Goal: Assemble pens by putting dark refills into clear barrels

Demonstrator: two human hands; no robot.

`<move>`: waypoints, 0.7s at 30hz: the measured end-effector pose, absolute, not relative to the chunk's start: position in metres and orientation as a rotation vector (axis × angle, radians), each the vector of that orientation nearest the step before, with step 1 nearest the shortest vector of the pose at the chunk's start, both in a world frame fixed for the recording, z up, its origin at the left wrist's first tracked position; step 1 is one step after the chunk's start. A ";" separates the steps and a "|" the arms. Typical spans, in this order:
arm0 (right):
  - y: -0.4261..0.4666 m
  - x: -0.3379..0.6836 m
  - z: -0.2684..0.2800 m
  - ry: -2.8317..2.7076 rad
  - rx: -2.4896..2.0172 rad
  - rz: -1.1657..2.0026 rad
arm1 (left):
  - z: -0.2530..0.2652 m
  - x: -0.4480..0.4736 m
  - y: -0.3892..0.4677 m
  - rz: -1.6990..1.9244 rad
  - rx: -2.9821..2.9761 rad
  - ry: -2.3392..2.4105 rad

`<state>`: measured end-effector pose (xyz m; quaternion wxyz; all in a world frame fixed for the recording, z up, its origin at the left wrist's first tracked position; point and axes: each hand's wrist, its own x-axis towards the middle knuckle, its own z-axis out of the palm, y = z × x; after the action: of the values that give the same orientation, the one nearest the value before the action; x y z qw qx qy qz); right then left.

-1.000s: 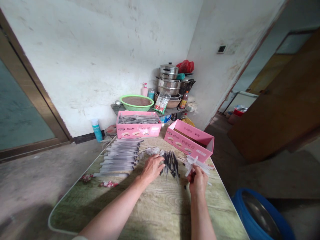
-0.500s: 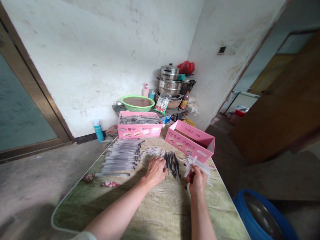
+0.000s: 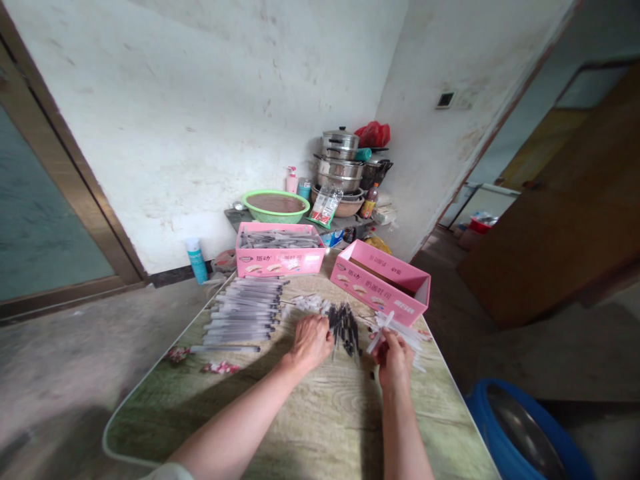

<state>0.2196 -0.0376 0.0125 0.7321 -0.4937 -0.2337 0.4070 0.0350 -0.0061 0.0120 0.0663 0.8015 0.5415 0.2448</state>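
My left hand (image 3: 311, 340) is closed at the left edge of a pile of black pen refills (image 3: 345, 330); its fingertips are partly hidden, and I cannot make out what is in them. In my right hand (image 3: 395, 357) the fingers close on a translucent white pen barrel (image 3: 381, 331), tilted up. Beyond that hand lie more pen barrels (image 3: 407, 333). Small white pieces (image 3: 307, 303) are heaped behind the left hand. To the left, pens with dark tips (image 3: 245, 313) lie side by side in a long row.
A pink box (image 3: 280, 261) filled with pens stands at the table's back, beside another pink box (image 3: 383, 283). Behind them a shelf holds a green basin (image 3: 275, 207) and stacked steel pots (image 3: 340, 163). A blue tub (image 3: 525, 427) stands at the lower right.
My left fingers have shifted slightly and curl in more at the refills' edge. The right hand with its barrel has stayed almost still.
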 end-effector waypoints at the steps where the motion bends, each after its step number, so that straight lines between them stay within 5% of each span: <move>1: -0.038 0.220 0.012 -0.519 -1.071 0.906 | 0.012 0.034 -0.004 0.774 2.380 1.628; 8: -0.037 0.225 0.010 -0.520 -0.967 0.960 | 0.013 0.010 0.008 1.027 2.050 1.300; 21: -0.036 0.237 0.012 -0.394 -0.860 0.772 | 0.020 0.002 0.004 0.893 1.981 1.044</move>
<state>0.2372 -0.0359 0.0115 0.8194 -0.4039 -0.1848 0.3625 0.0022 0.0040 0.0201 0.3574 0.7675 0.4045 0.3458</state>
